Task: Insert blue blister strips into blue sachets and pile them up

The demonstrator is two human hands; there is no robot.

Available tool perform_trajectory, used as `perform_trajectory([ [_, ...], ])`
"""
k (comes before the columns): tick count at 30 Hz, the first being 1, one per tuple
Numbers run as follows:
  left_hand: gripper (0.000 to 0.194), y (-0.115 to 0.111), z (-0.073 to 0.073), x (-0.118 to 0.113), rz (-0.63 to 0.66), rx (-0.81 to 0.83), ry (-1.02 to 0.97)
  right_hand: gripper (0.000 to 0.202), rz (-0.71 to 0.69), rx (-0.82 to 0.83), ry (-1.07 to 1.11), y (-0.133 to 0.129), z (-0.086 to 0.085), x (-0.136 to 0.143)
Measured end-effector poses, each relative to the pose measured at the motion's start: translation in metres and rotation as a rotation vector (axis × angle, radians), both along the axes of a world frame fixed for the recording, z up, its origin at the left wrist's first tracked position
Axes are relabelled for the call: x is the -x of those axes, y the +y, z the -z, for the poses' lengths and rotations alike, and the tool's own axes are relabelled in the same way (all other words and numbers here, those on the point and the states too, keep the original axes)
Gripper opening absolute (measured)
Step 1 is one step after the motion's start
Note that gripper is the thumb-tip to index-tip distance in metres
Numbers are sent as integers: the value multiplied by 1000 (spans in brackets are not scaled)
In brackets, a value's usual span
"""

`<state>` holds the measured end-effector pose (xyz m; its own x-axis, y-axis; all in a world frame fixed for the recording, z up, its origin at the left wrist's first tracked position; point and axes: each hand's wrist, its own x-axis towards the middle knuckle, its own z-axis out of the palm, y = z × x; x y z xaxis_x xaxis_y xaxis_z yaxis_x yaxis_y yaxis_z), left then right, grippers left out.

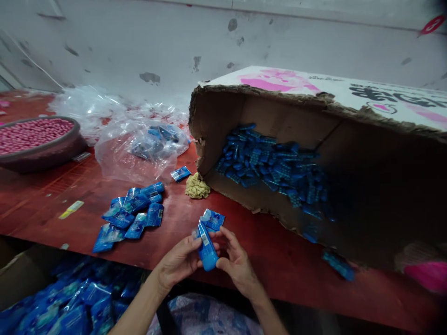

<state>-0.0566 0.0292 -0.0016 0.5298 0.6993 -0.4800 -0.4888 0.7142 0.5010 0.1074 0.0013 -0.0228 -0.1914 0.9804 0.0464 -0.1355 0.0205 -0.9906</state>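
Observation:
My left hand (176, 261) grips a small blue plastic case (208, 255) with a barcode label, held at a slant above the table's front edge. My right hand (239, 266) is curled at the case's other side, its thumb against the lower end. Just behind the fingers is a blue printed packet (215, 220); whether a finger touches it is unclear. Left of my hands lies a loose pile of similar blue packets (134, 211).
A torn-edged carton (251, 197) lies on its side, holding many blue cases (265, 160). A yellowish crumpled cloth (197, 186), clear plastic bag (115, 153) and bowl of pink pieces (38, 135) share the red table (251, 246). Blue packets (77, 302) fill a container below.

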Motion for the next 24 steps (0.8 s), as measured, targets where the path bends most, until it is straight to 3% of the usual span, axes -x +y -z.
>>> perform_trajectory([
  [4, 23, 0, -3, -5, 8, -55, -59, 54, -65, 18, 78, 2, -4, -1],
  [10, 21, -8, 3, -16, -108, -41, -63, 57, -50, -23, 80, 0, -6, 1],
  [19, 20, -22, 10, -33, -308, 86, 67, 45, 68, -91, -95, -7, 9, 10],
  [24, 19, -22, 6, -38, -361, 111, 109, 39, 111, 3, 32, -4, 10, 15],
])
